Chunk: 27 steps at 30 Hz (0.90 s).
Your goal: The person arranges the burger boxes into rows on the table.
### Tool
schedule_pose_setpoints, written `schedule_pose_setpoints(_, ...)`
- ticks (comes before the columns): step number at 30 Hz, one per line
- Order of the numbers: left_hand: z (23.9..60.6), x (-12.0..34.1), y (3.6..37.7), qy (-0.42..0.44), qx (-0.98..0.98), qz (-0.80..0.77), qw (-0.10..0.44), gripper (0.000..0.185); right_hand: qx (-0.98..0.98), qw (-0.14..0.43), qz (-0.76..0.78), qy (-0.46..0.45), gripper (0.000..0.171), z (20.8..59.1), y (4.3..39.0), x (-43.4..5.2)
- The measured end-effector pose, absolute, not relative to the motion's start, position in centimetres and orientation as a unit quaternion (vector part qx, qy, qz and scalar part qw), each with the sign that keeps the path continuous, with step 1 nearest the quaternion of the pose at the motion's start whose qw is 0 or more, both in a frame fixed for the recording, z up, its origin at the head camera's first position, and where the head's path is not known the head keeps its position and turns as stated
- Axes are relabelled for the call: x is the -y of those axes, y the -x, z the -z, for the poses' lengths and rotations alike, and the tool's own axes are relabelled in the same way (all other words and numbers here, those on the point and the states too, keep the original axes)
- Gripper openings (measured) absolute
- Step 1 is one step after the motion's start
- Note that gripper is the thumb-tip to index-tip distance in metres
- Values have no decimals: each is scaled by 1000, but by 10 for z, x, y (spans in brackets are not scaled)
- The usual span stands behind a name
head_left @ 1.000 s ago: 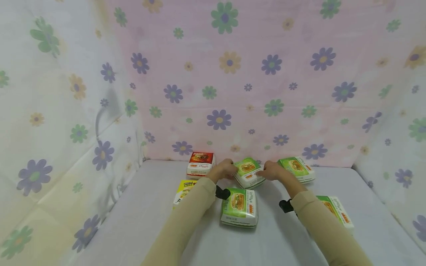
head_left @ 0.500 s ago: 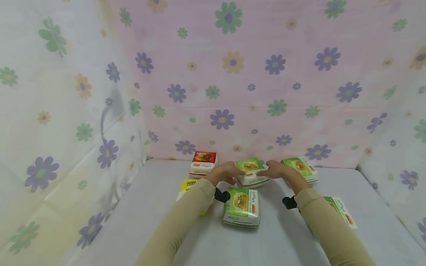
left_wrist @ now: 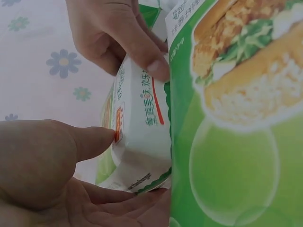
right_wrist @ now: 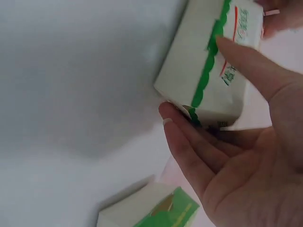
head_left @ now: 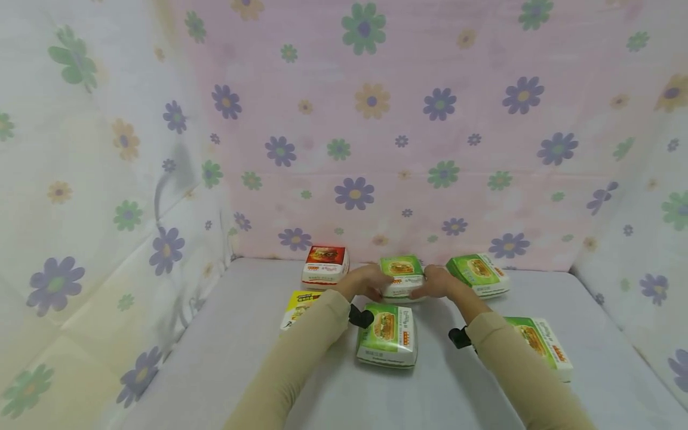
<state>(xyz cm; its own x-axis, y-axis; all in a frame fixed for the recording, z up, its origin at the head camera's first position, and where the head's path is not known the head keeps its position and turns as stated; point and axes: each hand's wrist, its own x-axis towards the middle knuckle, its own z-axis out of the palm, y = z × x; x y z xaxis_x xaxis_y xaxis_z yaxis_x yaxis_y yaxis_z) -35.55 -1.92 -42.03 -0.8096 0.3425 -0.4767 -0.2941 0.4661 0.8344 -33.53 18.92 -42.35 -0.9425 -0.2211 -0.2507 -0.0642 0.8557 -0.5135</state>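
Both hands held one green burger box (head_left: pixel 402 276) at the far middle of the table (head_left: pixel 226 352) — the left hand (head_left: pixel 366 282) on its left side, the right hand (head_left: pixel 439 282) on its right. In the left wrist view the left thumb (left_wrist: pixel 90 142) pressed the box's side with the fingers (left_wrist: pixel 128 208) cupped beneath it, and the right wrist view showed the right thumb (right_wrist: pixel 251 66) on the box with the fingers (right_wrist: pixel 189 142) curled under its corner. Whether the box was lifted off the table or resting on it could not be told.

Around it lay other boxes — a red box (head_left: pixel 325 264) to the far left, a second green box (head_left: pixel 478 273) to the far right, a third green box (head_left: pixel 388 334) just nearer than the held one, a yellow box (head_left: pixel 297 306) partly hidden behind the left sleeve (head_left: pixel 301 352), and a fourth green box (head_left: pixel 540 346) near right. A flowered cloth (head_left: pixel 376 119) hung behind
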Motion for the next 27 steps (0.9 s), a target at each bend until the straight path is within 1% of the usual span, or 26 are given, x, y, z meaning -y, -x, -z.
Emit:
schedule_pose_setpoints(3, 422, 21, 356, -7, -792, -533, 297, 32, -955, 135, 258, 60, 58, 428, 332, -181)
schedule_pose_setpoints(5, 422, 21, 356, -2, -787, -543, 293, 38, -956, 126, 259, 52, 59, 430, 331, -178)
schedule_pose_setpoints(7, 423, 22, 356, 0, -781, -552, 292, 48, -957, 117, 260, 51, 59, 431, 330, -175)
schedule_pose_setpoints(9, 425, 21, 356, 0, -775, -561, 291, 51, -956, 111, 267, 48, 58, 432, 330, -174)
schedule_pose_setpoints(12, 428, 21, 356, -1, -769, -571, 288, 48, -955, 106, 273, 49, 57, 435, 330, -174)
schedule_pose_setpoints(14, 429, 23, 356, -1, -770, -573, 282, 40, -953, 108, 277, 51, 57, 436, 331, -174)
schedule_pose_setpoints(17, 428, 25, 357, -4, -775, -570, 273, 36, -951, 105, 284, 63, 55, 435, 332, -173)
schedule_pose_setpoints(22, 420, 29, 360, -11, -791, -560, 247, 35, -947, 83, 302, 76, 52, 432, 338, -169)
schedule_pose_setpoints(27, 419, 32, 366, -3, -787, -568, 240, 38, -947, 78, 303, 71, 49, 432, 346, -162)
